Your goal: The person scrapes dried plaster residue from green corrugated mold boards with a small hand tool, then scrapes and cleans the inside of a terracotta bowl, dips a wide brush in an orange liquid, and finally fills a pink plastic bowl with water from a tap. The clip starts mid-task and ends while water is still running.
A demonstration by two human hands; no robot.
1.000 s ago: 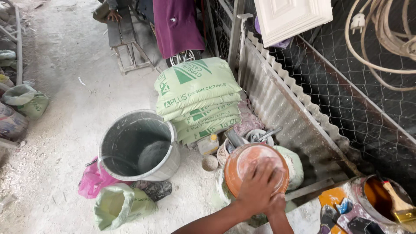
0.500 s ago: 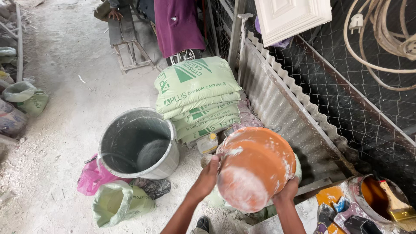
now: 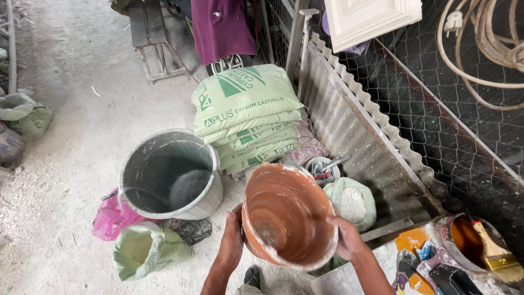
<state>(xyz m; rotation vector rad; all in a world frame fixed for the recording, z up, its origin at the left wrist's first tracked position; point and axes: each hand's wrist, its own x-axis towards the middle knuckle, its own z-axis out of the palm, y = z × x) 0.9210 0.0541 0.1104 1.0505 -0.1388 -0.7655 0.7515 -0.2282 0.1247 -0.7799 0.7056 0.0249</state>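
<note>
The person holds an orange plastic bowl (image 3: 287, 216) between both hands, mouth tipped up toward the camera, above the dusty concrete floor (image 3: 71, 136). The left hand (image 3: 233, 240) grips the bowl's left wall, fingers wrapped round the outside; the right hand (image 3: 346, 238) clasps the right rim, thumb over the edge. The bowl is round and smooth-walled, its inside smeared with pale dried plaster in streaks, with a thicker white crust along the near rim. Just left of it stands a grey metal bucket (image 3: 170, 173), cylindrical, its inner wall coated in grey-white residue and a wire handle hanging at its side. Behind bowl and bucket lies a stack of green woven sacks (image 3: 245, 114), plump and flat-topped, set against a corrugated metal sheet (image 3: 355, 131) that leans on a wire mesh fence (image 3: 453, 109). An opened green sack (image 3: 352, 201) showing white powder sits just right of the bowl. A crumpled pink plastic bag (image 3: 109, 221) and a pale green bag (image 3: 147, 251) lie at the foot of the bucket, touching it or nearly so. At lower right a round tin (image 3: 464, 240) of brown-orange liquid carries a flat brush (image 3: 494, 251) with pale bristles resting across its rim.
</note>
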